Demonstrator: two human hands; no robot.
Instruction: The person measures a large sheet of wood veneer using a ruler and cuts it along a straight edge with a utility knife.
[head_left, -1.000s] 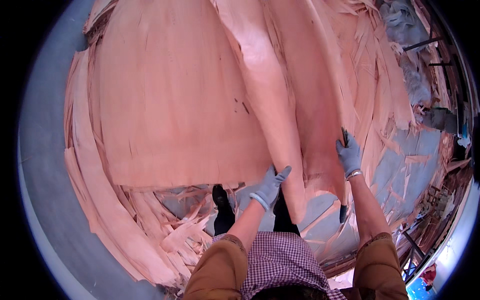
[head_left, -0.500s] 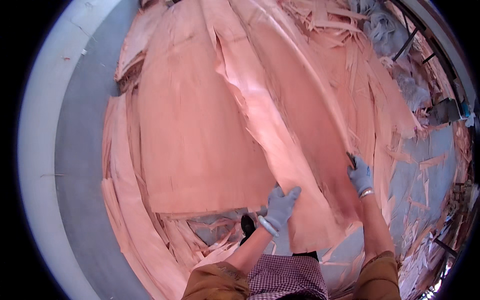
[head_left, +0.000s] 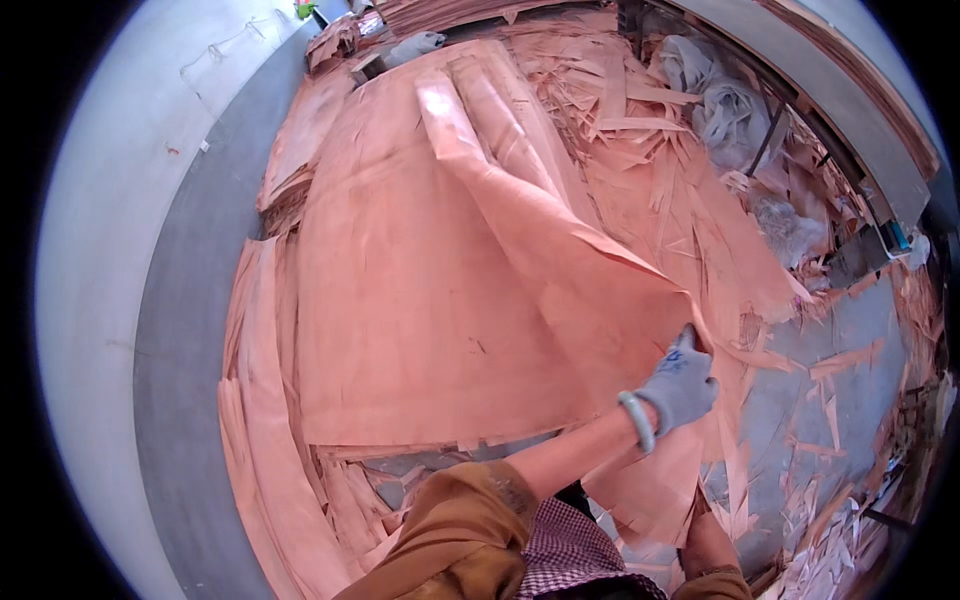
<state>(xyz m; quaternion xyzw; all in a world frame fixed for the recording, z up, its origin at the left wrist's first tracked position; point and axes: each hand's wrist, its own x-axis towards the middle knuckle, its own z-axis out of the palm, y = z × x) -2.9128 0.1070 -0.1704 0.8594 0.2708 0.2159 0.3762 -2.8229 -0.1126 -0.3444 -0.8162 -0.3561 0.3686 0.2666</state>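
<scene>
The grey-gloved left hand (head_left: 682,386) pinched a thin, pinkish wood-veneer sheet (head_left: 585,265) slanting over broad, flat pinkish veneer (head_left: 410,320), where gentle, even tension seemed wisest against splitting; the hidden right hand's hold could not be told.

On our left we see a pale whitish wall (head_left: 110,260) with a smooth grey band (head_left: 195,330) beside it. To our right, crumpled translucent white plastic sheeting (head_left: 726,118) lies near a thin dark bar (head_left: 768,142), and a small bright blue piece (head_left: 898,237) sits farther right.
</scene>
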